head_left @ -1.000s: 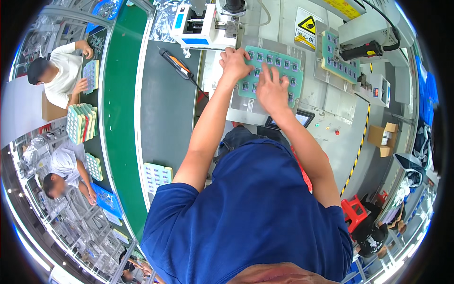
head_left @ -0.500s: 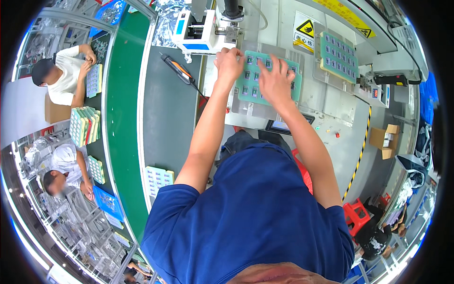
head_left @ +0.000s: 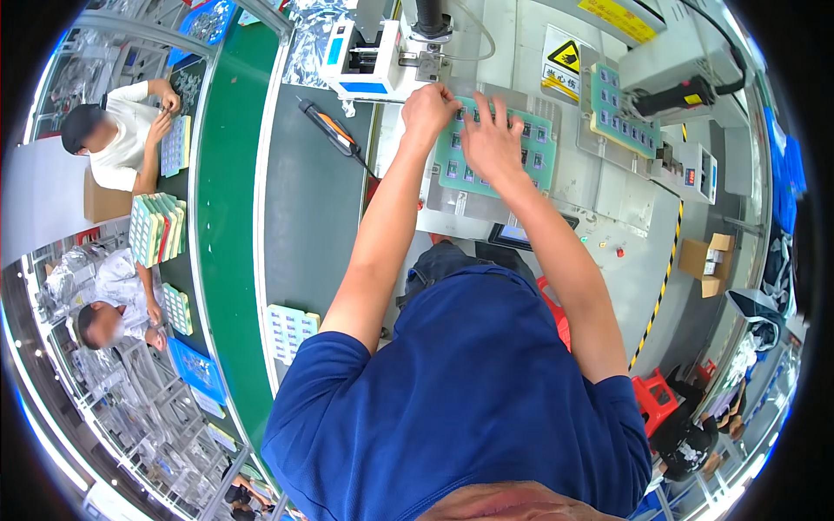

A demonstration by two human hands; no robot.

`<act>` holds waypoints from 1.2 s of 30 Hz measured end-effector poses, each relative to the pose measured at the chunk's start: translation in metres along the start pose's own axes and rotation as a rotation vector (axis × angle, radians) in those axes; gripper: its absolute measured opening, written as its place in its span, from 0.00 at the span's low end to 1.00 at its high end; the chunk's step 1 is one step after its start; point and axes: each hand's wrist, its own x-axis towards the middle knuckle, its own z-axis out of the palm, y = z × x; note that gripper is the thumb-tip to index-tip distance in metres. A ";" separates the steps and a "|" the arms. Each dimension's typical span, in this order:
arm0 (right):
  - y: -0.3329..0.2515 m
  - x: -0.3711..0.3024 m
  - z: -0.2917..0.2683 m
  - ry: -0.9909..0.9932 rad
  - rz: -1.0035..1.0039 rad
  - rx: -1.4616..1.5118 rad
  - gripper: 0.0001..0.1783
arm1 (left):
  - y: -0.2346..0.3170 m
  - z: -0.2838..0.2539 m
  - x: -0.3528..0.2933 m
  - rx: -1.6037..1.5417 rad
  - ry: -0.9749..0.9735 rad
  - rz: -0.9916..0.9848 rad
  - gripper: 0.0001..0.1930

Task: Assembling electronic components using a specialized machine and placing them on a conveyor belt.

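Note:
A light green tray (head_left: 540, 154) with rows of small dark parts lies on a clear plate on the machine's work surface in front of me. My left hand (head_left: 428, 113) is at the tray's far left corner, thumb and fingers drawn together there. Whatever they pinch is too small or hidden to name. Over the middle of the tray hovers or rests my right hand (head_left: 493, 146), its fingers apart and pointing away from me; some of the small parts are covered by it. I cannot tell whether its fingertips touch them.
A second green tray (head_left: 618, 113) sits to the right under a black cylindrical tool head (head_left: 674, 97). A white feeder unit (head_left: 363, 61) stands far left. An orange-black electric screwdriver (head_left: 328, 128) lies on the dark mat. Across the green belt (head_left: 233, 217), two people work.
My right hand has moved left, from the tray's right part to its middle. My left hand has edged right onto the corner. The black tool head has swung left over the second tray.

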 end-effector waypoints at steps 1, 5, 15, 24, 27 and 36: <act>-0.001 -0.003 0.003 -0.001 0.001 -0.001 0.21 | 0.001 0.000 0.000 -0.001 -0.001 0.000 0.12; -0.005 -0.010 0.015 -0.005 0.016 -0.046 0.26 | 0.007 0.000 0.002 0.003 -0.025 -0.097 0.13; -0.001 -0.066 -0.034 0.224 0.138 0.275 0.25 | -0.003 -0.018 -0.028 -0.140 0.084 0.000 0.13; 0.025 -0.191 0.007 -0.661 0.545 1.289 0.12 | -0.062 -0.048 -0.153 -0.337 0.090 -0.091 0.10; 0.026 -0.196 0.089 -0.684 0.624 1.032 0.18 | -0.070 -0.032 -0.174 -0.326 0.067 -0.157 0.10; 0.016 -0.182 0.188 -0.452 0.698 0.863 0.15 | -0.101 -0.024 -0.205 -0.245 0.114 -0.073 0.08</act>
